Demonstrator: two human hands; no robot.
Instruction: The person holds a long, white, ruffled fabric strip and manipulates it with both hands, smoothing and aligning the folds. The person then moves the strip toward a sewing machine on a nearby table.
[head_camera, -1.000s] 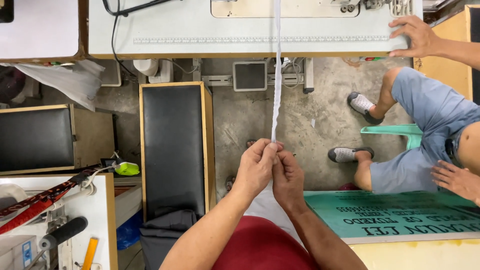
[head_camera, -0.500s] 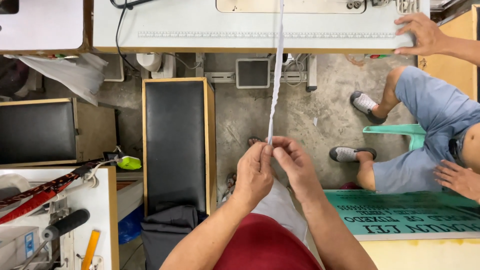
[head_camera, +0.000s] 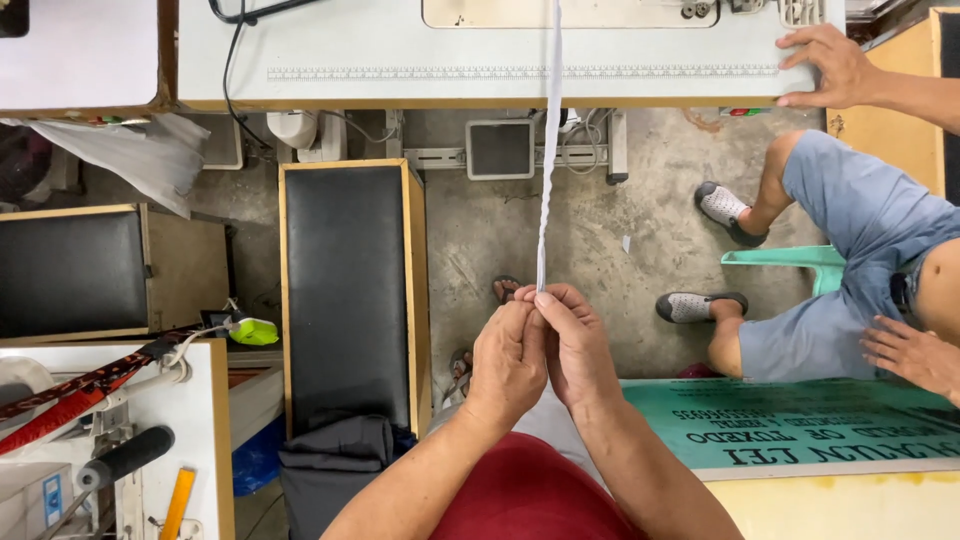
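This is a small sewing workshop. A pale grey sewing-machine table (head_camera: 480, 65) with a ruler strip printed along its front edge stands on a bare, stained concrete floor (head_camera: 640, 210), with a grey foot pedal (head_camera: 500, 149) under it. A long black padded bench with a wooden frame (head_camera: 345, 290) sits beside it, and another worker's bare hand (head_camera: 830, 65) rests on the table.

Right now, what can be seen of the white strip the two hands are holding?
The white strip is a long, narrow band, seemingly of fabric, with a slightly twisted or folded look along its length. It runs taut and nearly straight from the sewing table at the top of the view down to the person's hands. Its lower end is pinched between the fingertips of the left hand and right hand, pressed together. Its upper end leaves the frame.
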